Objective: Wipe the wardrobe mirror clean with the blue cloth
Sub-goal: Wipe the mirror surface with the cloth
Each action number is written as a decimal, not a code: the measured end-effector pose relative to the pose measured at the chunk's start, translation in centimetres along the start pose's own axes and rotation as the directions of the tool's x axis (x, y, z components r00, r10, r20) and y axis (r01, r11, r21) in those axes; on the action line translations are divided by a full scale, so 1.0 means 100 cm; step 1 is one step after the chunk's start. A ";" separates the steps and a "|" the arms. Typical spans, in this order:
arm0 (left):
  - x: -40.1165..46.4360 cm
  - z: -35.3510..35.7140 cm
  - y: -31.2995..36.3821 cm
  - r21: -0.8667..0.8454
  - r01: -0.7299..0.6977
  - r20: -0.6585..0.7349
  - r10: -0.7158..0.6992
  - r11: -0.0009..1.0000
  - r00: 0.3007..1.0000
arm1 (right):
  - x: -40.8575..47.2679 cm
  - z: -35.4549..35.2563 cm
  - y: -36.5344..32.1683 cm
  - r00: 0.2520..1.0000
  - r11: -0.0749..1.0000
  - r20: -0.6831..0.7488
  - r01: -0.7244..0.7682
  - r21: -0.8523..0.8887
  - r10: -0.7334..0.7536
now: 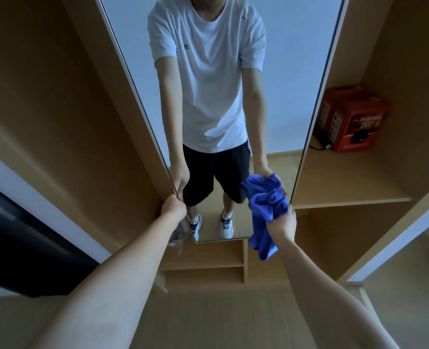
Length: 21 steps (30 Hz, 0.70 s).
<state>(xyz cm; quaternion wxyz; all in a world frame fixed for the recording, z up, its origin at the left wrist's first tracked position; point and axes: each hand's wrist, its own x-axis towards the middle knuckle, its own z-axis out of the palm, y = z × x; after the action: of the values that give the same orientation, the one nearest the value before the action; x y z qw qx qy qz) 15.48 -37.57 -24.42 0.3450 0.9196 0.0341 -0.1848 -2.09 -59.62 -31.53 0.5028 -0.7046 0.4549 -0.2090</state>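
The person stands facing a tall wardrobe mirror [221, 96] that hangs between wooden wardrobe panels. The left hand [174, 207] reaches to the mirror's lower left edge, its fingers curled round the edge of the frame, gripping it. The right hand [282, 220] is closed round a bunched blue cloth [267, 205], which it holds against the lower right part of the glass; a loose end of the cloth hangs down below the hand, past the mirror's bottom edge. The upper part of the cloth meets its own reflection in the glass.

The mirror reflects the person in a white T-shirt, dark shorts and white trainers, with both arms stretched forward. To the right of the mirror an open wardrobe compartment holds a red box [351, 119] at the far end of a wooden shelf [354, 182], with a dark cable beside it. Below the mirror there are small open wooden shelves [205, 265]. At the left edge a dark panel [19, 248] runs along the wall, and the near floor is pale wood.
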 end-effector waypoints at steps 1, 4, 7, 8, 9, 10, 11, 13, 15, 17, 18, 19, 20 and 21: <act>-0.001 0.000 0.000 -0.010 0.000 0.005 0.000 1.000 1.000 | -0.001 -0.001 0.002 1.000 1.000 0.006 -0.013 -0.016 0.013; -0.001 0.000 0.001 -0.020 -0.003 0.004 0.003 1.000 1.000 | -0.008 -0.006 -0.008 0.993 0.998 -0.114 0.018 0.052 -0.012; -0.002 0.000 0.002 -0.014 -0.015 -0.013 0.015 1.000 1.000 | -0.012 -0.017 -0.034 0.966 0.986 -0.235 0.137 0.096 -0.112; -0.003 0.000 0.002 -0.009 -0.020 -0.016 0.020 1.000 1.000 | -0.012 -0.021 -0.044 0.950 0.974 -0.273 0.191 0.118 -0.153; -0.003 0.000 0.002 -0.006 -0.027 -0.018 0.027 1.000 0.999 | -0.011 -0.026 -0.052 0.931 0.959 -0.314 0.243 0.147 -0.188; -0.003 0.000 0.001 -0.004 -0.030 -0.019 0.030 1.000 0.999 | -0.010 -0.029 -0.059 0.911 0.943 -0.357 0.281 0.178 -0.204; -0.003 0.000 0.001 -0.005 -0.032 -0.019 0.031 0.999 0.999 | -0.008 -0.031 -0.064 0.894 0.930 -0.400 0.304 0.208 -0.203; -0.004 0.001 -0.001 -0.006 -0.038 -0.020 0.038 0.999 0.999 | -0.003 -0.028 -0.065 0.870 0.922 -0.455 0.316 0.223 -0.188; -0.003 0.001 -0.003 0.005 -0.044 -0.024 0.044 0.999 0.999 | 0.001 -0.019 -0.053 0.886 0.954 -0.419 0.273 0.124 -0.199; -0.003 0.000 -0.004 0.011 -0.046 -0.030 0.046 0.999 0.998 | 0.007 -0.009 -0.029 0.962 0.993 -0.245 0.113 -0.036 -0.118; -0.003 0.000 -0.004 0.014 -0.046 -0.030 0.046 0.999 0.998 | 0.008 -0.006 -0.019 0.992 0.996 -0.127 0.005 -0.090 -0.017; -0.003 0.000 -0.005 0.016 -0.046 -0.030 0.046 0.999 0.999 | 0.007 -0.004 -0.012 0.997 0.987 -0.015 -0.080 -0.142 0.079; -0.004 0.001 -0.005 0.018 -0.047 -0.032 0.048 0.999 0.998 | 0.004 -0.003 -0.006 0.990 0.977 0.065 -0.113 -0.180 0.127; -0.004 0.001 -0.005 0.018 -0.047 -0.034 0.048 0.999 0.998 | -0.001 -0.002 -0.003 0.987 0.974 0.095 -0.108 -0.197 0.129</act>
<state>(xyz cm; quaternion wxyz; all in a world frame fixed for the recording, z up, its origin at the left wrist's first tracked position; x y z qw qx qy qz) 15.00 -37.22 -24.61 0.3407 0.9261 0.0165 -0.1610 -2.13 -59.62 -31.16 0.4682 -0.7314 0.4865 -0.0957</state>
